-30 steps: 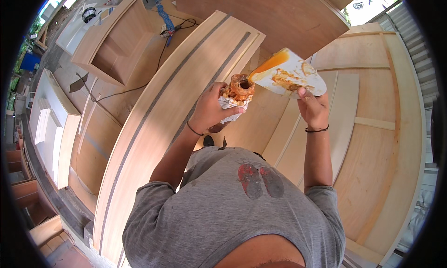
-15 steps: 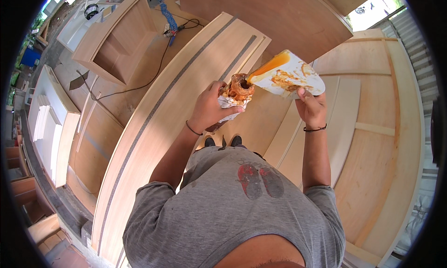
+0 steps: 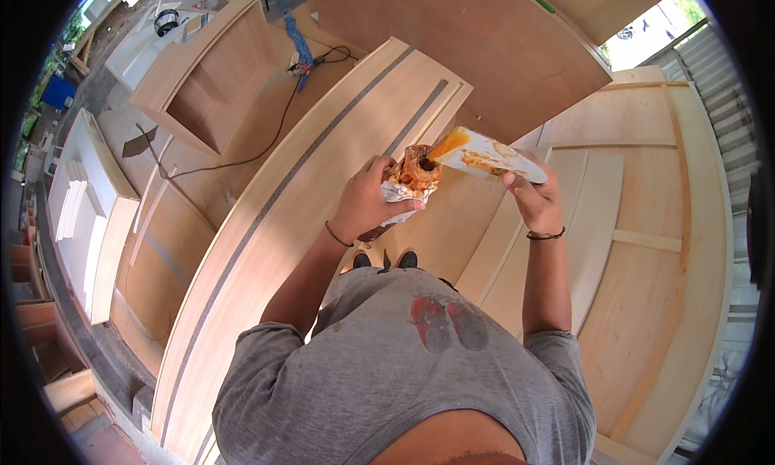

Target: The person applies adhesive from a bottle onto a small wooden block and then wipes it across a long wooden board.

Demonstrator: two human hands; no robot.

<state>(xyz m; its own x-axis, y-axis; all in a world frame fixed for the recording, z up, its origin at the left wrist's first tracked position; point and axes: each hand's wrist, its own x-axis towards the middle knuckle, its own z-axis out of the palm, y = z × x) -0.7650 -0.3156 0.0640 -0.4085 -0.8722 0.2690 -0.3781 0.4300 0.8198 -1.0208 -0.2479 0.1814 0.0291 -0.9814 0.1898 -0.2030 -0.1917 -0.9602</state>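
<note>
My left hand (image 3: 363, 200) is wrapped round a small container (image 3: 420, 169) crusted with amber-brown, glue-like stuff, white wrapping showing lower down. Its dark round mouth faces up and toward my right hand. In my right hand (image 3: 538, 194), thumb on top, is a flat white scraper (image 3: 494, 156) smeared with the same amber stuff. The scraper's coated left end meets the container's rim or hangs just over it; I cannot tell whether they touch. Both hands are in front of my grey shirt, above the wooden boards.
A long pale panel (image 3: 266, 247) with dark strips lies to my left. Beyond it stand an open wooden cabinet (image 3: 206, 77) and a black cable (image 3: 278, 130). A large brown board (image 3: 460, 45) is ahead, framed wooden panels (image 3: 646, 190) on the right.
The white scraper has tipped to a flatter, more edge-on angle, its far right end lower. My right hand has turned with it and come slightly lower. My left hand still holds the container.
</note>
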